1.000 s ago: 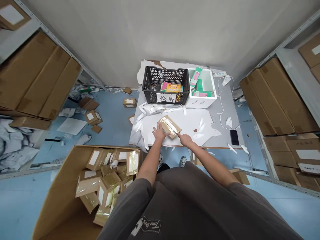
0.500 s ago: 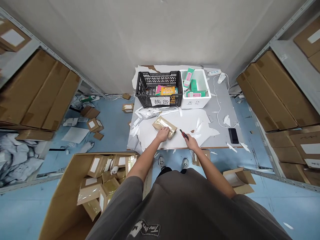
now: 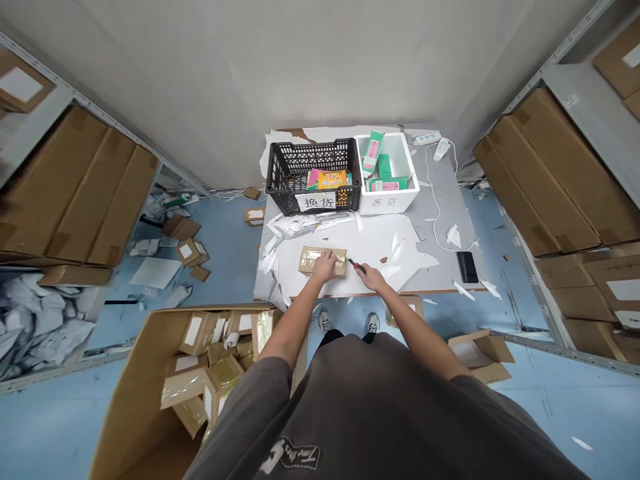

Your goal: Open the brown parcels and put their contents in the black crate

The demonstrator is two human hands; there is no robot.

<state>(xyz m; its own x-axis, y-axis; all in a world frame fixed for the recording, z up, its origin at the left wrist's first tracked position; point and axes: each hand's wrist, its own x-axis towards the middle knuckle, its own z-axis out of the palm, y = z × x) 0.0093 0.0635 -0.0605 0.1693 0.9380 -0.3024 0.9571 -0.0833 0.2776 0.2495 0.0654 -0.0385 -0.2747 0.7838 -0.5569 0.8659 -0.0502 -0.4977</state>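
Just below the frame's centre, the left hand (image 3: 325,265) holds a taped carton (image 3: 309,260), seemingly steadying it; the right hand (image 3: 371,277) clasps a utility knife (image 3: 357,266) beside it. Any cut calls for a firm hold.

Black crate (image 3: 281,199) label (image 3: 316,202): 换货 | white box (image 3: 367,206) handwriting (image 3: 384,203): unclear | shirt (image 3: 380,413) patch (image 3: 301,456): "Time…"

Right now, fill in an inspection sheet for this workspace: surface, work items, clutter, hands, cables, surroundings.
Surface: grey table, partly covered by white paper
Work items: taped carton on the paper; utility knife, tip toward the carton
Clutter: paper scraps, smartphone
Hands: left hand on the carton; right hand gripping the utility knife
Cables: white cord loose across the table's right side
Surroundings: shelves holding brown boxes on both sides
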